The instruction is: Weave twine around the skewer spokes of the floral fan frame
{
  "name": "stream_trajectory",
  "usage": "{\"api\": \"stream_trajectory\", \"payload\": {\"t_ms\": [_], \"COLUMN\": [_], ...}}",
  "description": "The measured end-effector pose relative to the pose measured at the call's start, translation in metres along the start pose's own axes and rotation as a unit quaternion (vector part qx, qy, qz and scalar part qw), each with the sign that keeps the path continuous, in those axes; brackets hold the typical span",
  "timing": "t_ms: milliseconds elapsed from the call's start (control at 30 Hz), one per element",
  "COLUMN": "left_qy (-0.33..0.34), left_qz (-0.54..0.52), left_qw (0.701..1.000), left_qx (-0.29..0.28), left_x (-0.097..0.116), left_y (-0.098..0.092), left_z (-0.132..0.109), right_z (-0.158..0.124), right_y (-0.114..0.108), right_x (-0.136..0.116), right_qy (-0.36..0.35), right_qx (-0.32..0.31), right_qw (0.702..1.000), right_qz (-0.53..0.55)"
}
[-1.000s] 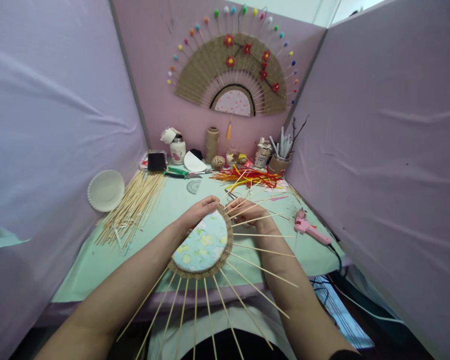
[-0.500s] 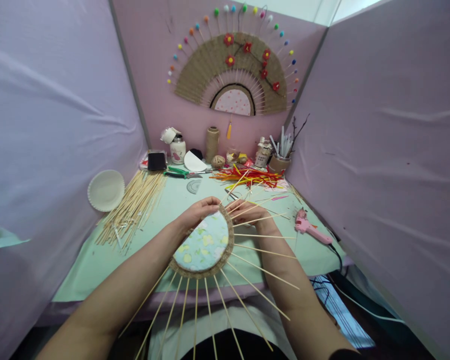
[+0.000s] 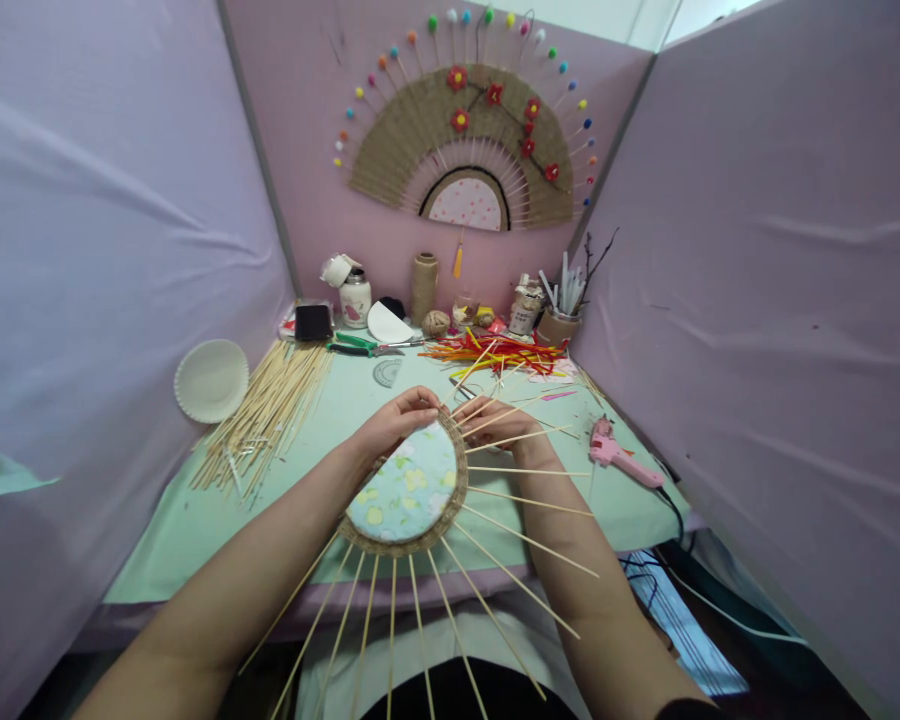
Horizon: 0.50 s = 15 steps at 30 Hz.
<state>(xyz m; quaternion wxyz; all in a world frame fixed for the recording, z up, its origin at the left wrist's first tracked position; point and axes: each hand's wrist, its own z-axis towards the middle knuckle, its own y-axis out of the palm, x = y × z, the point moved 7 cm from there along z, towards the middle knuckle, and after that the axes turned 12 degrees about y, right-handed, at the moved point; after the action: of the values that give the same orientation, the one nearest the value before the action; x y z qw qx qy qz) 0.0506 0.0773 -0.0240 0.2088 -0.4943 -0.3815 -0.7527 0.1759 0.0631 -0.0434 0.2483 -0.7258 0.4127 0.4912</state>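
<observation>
A half-made fan (image 3: 409, 490) lies before me: a light blue floral half-disc edged with jute, with several bamboo sticks (image 3: 525, 540) radiating from its rim. My left hand (image 3: 394, 420) grips the far edge of the disc, fingers curled over the jute border. My right hand (image 3: 495, 418) is closed among the sticks at the disc's upper right, pinching something thin that I cannot make out. Both forearms reach in from below.
A pile of bamboo skewers (image 3: 270, 410) and a white paper plate (image 3: 211, 380) lie at the left. A pink glue gun (image 3: 619, 455) rests at the right. Green-handled pliers (image 3: 360, 345), red and yellow strips (image 3: 495, 352), a jute spool (image 3: 424, 285) and jars stand at the back. A finished fan (image 3: 469, 145) hangs on the wall.
Almost nothing differs; the fan has shifted very slightly and both hands keep their grip at the disc's far edge.
</observation>
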Motion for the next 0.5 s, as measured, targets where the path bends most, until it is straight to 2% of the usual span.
{"api": "stream_trajectory", "payload": {"t_ms": [233,367,500], "left_qy": [-0.059,-0.098,-0.136], "left_qz": [-0.055,-0.047,-0.036], "left_qw": [0.997,0.994,0.988], "left_qx": [0.015,-0.029,-0.056], "left_x": [0.005,0.004,0.001], "left_y": [0.002,0.009,0.014], "left_z": [-0.005,-0.009,-0.014], "right_z": [0.001,0.004,0.004], "right_y": [-0.006,-0.005,-0.005], "right_x": [-0.004,-0.002,-0.003], "right_qy": [-0.052,-0.06,-0.065], "right_qx": [0.004,-0.001,0.019], "right_qw": [0.999,0.998,0.997], "right_qz": [0.006,0.034,0.037]}}
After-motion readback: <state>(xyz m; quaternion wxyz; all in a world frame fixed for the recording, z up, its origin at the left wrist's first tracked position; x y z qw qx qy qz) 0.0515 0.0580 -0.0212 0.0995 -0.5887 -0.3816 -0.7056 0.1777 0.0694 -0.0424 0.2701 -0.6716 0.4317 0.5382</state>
